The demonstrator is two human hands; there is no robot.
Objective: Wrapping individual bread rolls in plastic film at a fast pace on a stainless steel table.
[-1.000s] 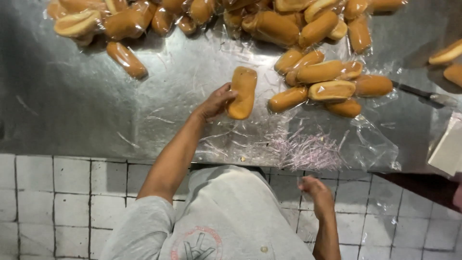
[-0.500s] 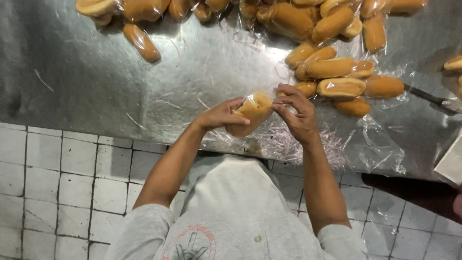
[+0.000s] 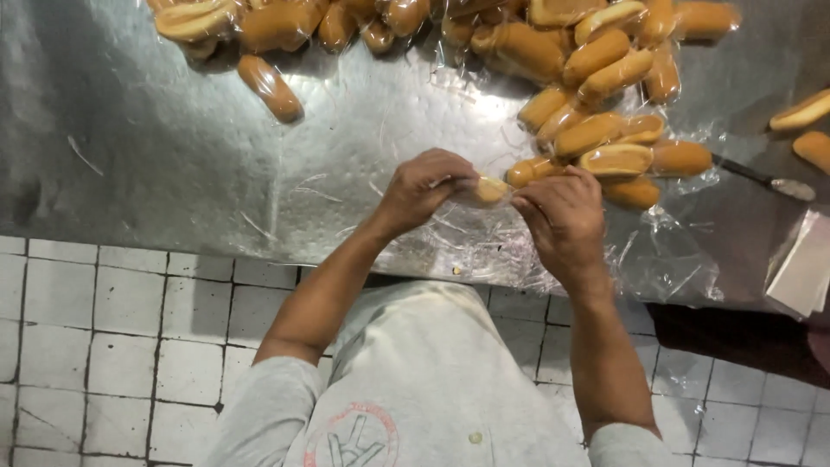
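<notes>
Golden bread roll (image 3: 489, 189), pale at its cut side, gripped between left hand (image 3: 425, 188) and right hand (image 3: 560, 216) above steel worktop (image 3: 156, 164).

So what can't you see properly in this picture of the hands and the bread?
Head view, the only one:
- The golden oblong bread roll: mostly covered by the left hand and right hand, so its full shape is hidden.
- The pile of golden-brown rolls: cut off by the top edge.
- The slim metal tool: one end is hidden behind the rolls.
- The pale flat sheets: cut off by the right edge.
</notes>
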